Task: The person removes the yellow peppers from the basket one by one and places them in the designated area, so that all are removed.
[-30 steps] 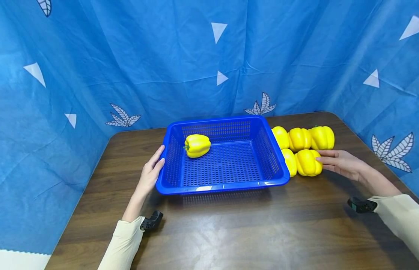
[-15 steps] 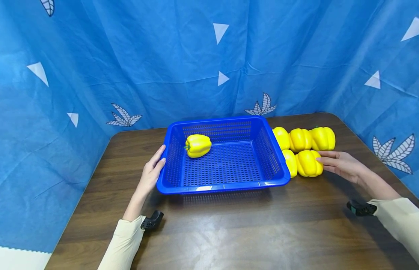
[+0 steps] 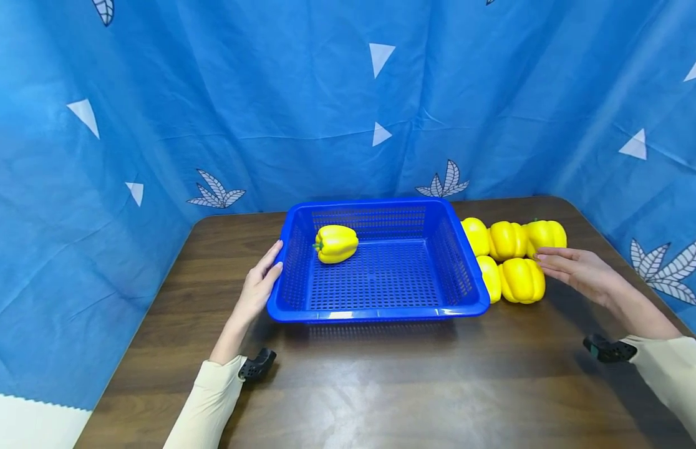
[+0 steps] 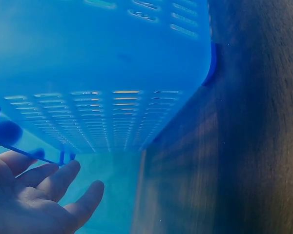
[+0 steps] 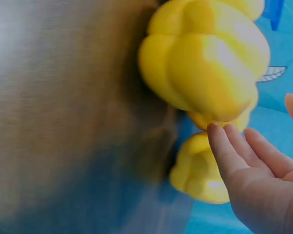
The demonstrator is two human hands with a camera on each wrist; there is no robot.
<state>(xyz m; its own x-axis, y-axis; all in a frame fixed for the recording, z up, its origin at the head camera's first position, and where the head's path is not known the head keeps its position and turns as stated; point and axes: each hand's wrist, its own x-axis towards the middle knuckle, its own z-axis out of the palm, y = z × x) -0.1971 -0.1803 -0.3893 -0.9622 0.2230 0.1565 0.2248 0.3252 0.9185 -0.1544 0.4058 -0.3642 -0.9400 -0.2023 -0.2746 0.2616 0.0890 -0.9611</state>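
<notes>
A blue plastic basket point(image 3: 376, 313) with slotted walls stands in the middle of the table in the head view. One yellow bell pepper point(image 3: 335, 244) lies on its side in it, toward the left. At the basket's left rim, my left hand point(image 3: 256, 290) touches the edge with fingers loosely extended; the left wrist view shows fingers point(image 4: 58, 183) beside and under the rim. My right hand point(image 3: 589, 277) is extended, its fingertips near the front right pepper point(image 3: 522, 280). In the right wrist view, the fingers point(image 5: 224, 151) are straight with nothing held.
Right of the basket, more yellow peppers point(image 3: 506, 241) sit close together in two rows, the nearest partly hidden by its wall. A brown wooden table point(image 3: 370, 386) carries everything. Blue patterned curtain point(image 3: 303, 112) hangs behind and at both sides.
The head view has shifted slightly, moving the scene right and down. My right fingertips have lifted a little from the front right pepper's side. The left hand stays at the basket rim.
</notes>
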